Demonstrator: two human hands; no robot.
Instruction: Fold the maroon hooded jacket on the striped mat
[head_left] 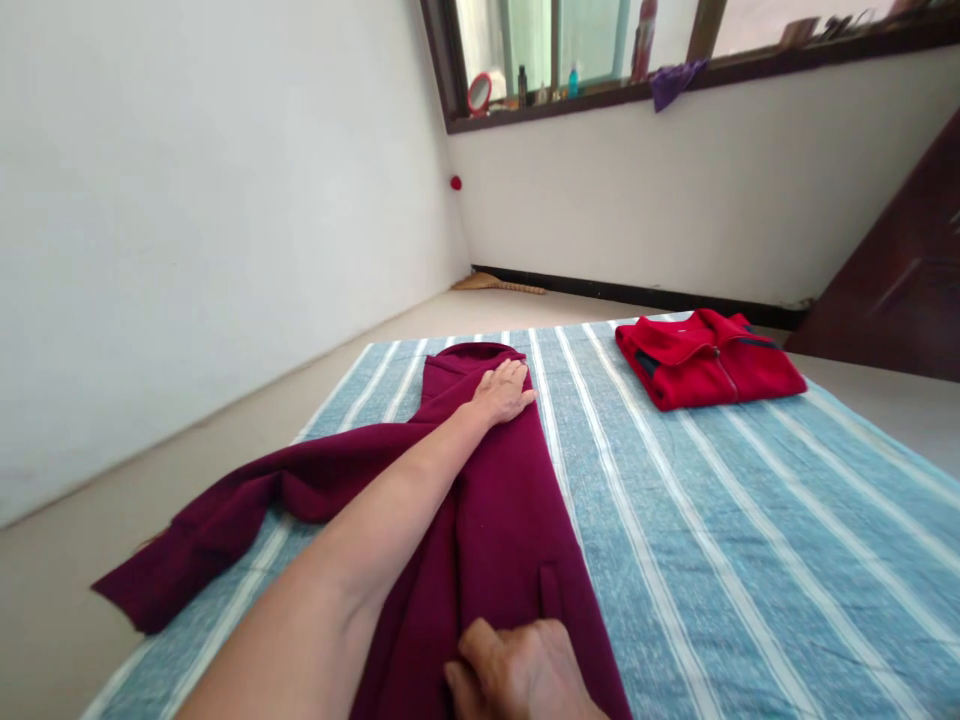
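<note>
A maroon coat (502, 500) lies folded lengthwise on the striped bed cover, its collar end away from me. One sleeve (225, 510) stretches out to the left, and its cuff reaches past the cover's edge. My left hand (504, 392) rests flat on the coat just below the collar, fingers extended. Closer to me, my right hand (525, 668) has its fingers curled closed on the coat's front, beside a small strip like a belt loop (550, 590). The coat's near end runs out of view under my arms.
A folded red zip jacket (709, 360) sits at the far right of the blue-and-white striped cover (675, 520). Beyond are a broom (495, 283) on the floor, a white wall (187, 200) at left, and a window sill with bottles, a mirror (479, 93) and a purple cloth (673, 84).
</note>
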